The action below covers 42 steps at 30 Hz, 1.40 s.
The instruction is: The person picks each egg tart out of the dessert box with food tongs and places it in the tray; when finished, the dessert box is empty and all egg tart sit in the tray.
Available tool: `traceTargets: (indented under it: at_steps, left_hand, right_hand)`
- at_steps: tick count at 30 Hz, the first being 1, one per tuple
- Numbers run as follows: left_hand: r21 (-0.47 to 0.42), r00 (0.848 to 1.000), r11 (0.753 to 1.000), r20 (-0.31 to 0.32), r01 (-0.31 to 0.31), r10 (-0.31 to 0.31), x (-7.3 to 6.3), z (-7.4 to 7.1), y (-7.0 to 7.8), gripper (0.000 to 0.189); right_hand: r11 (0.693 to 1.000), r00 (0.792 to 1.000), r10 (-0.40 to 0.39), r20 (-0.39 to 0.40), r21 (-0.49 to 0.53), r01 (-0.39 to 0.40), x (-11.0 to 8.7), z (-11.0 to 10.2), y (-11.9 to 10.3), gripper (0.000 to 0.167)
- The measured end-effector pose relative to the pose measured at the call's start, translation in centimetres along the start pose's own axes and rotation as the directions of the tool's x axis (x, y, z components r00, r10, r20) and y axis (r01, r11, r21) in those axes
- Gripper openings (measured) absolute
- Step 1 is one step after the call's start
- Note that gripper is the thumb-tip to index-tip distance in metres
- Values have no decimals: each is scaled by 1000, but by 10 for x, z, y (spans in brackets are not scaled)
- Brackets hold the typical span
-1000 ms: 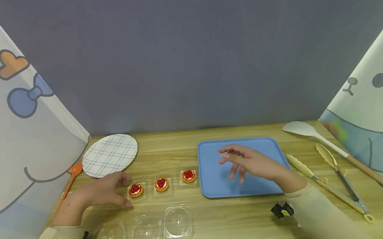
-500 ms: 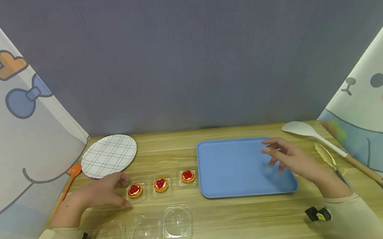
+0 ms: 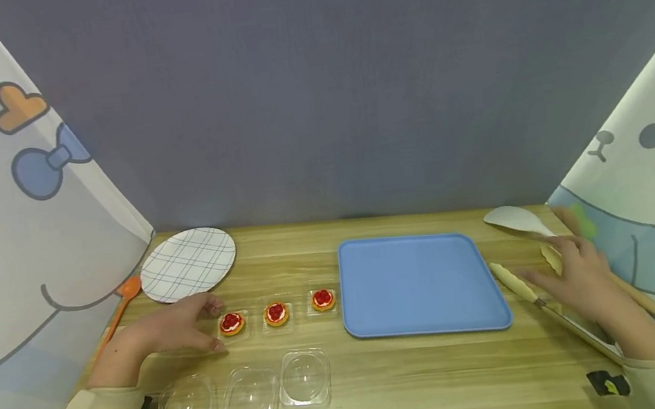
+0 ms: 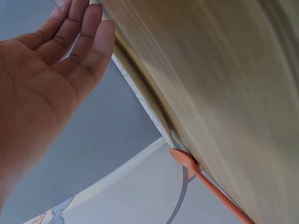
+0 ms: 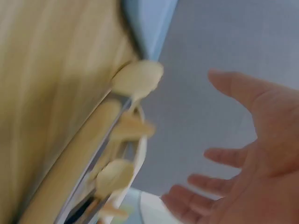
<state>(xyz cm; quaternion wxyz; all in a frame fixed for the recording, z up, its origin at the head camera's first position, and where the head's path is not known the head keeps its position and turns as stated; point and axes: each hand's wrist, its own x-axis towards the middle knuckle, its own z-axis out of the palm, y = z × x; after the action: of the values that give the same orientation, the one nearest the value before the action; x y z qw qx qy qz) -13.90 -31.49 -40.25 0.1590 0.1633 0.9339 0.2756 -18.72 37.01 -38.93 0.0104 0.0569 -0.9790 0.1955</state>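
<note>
My left hand hovers beside the leftmost of three small red-topped tarts, fingers relaxed and thumb apart. Whether it touches that tart's clear plastic base cannot be told. The middle tart and the right tart sit on similar bases. Over the tongs at the right is my right hand, fingers spread with nothing in them. In the right wrist view a gap shows between this hand and the tongs' cream tips. Part of the tongs is hidden under the hand.
A blue tray lies right of the tarts. Nearer me are three clear domed lids. A checked plate and an orange spoon lie at the left. Behind the right hand is a white spatula-like utensil with a wooden handle.
My right hand has moved right, from above the blue tray to above the tongs. The left hand stays by the leftmost tart.
</note>
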Motion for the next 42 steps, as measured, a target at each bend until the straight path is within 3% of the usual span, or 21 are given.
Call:
traceTargets:
  at_steps: [5,10,22,30,36,42]
  left_hand:
    - [-10,1000,1000,5,12,-12,-1,0,0,70]
    - [-20,1000,999,13,26,-26,-1,0,1,74]
    - [-25,999,999,16,41,-41,-1,-2,2,78]
    - [-5,999,999,4,41,-41,0,-2,2,77]
    - [17,1000,1000,-2,21,-21,0,-2,2,74]
    - [9,999,999,-3,40,-40,0,-2,0,73]
  right_hand:
    - [995,996,59,72,-90,-53,-7,1,18,122]
    - [991,989,75,127,-119,-59,-9,5,31,122]
    - [997,963,73,261,-27,-68,-10,15,60,122]
    - [996,960,79,269,-53,-67,-12,16,62,126]
    - [994,965,64,255,-102,-39,-15,16,66,119]
    - [988,968,73,239,-150,-37,-17,17,67,119]
